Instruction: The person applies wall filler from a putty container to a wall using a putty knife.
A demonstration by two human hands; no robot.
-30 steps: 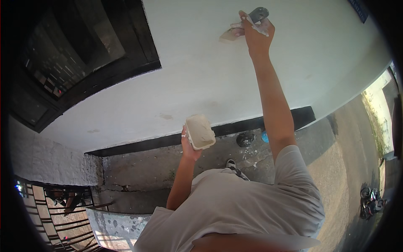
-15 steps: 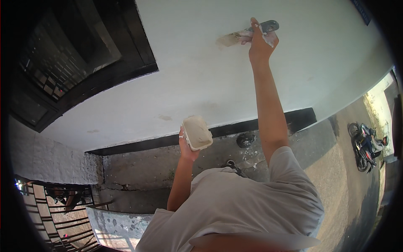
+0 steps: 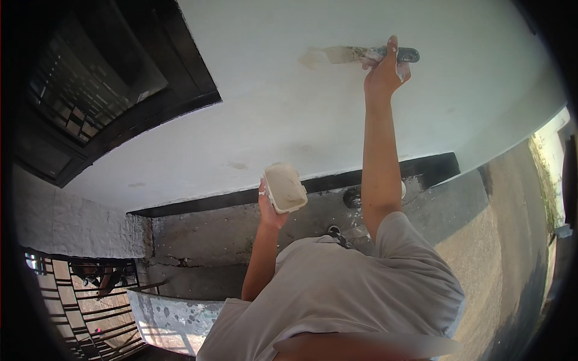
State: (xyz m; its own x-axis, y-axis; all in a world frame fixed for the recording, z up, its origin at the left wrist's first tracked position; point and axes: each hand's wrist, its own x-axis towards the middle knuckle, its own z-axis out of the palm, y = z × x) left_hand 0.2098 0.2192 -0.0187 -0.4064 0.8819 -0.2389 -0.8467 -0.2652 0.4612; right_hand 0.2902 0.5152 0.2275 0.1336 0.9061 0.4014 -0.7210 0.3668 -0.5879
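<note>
My right hand [image 3: 387, 71] is raised to the white wall [image 3: 265, 66], closed around a putty knife [image 3: 344, 55] with a dark handle. The blade points left and lies at the wall, close to a beige smear [image 3: 310, 58]. White paste clings to the fingers and thumb. Lower down, my left hand [image 3: 271, 210] grips a pale rectangular tub [image 3: 285, 188] from its left side and below. Beige paste coats the inside of the tub, which is tilted so that its opening shows.
A dark-framed window [image 3: 198, 99] fills the upper left. Along the wall's foot runs a black band [image 3: 241, 197] above the stained concrete floor [image 3: 198, 234]. A dark round container [image 3: 351, 197] stands partly behind my right forearm. Metal bars [image 3: 99, 301] and a low wall [image 3: 174, 319] are at lower left.
My right hand and the putty knife have moved right and slightly down, and the blade lies more level. A beige smear now shows left of it. The motorcycle with a person has left the view.
</note>
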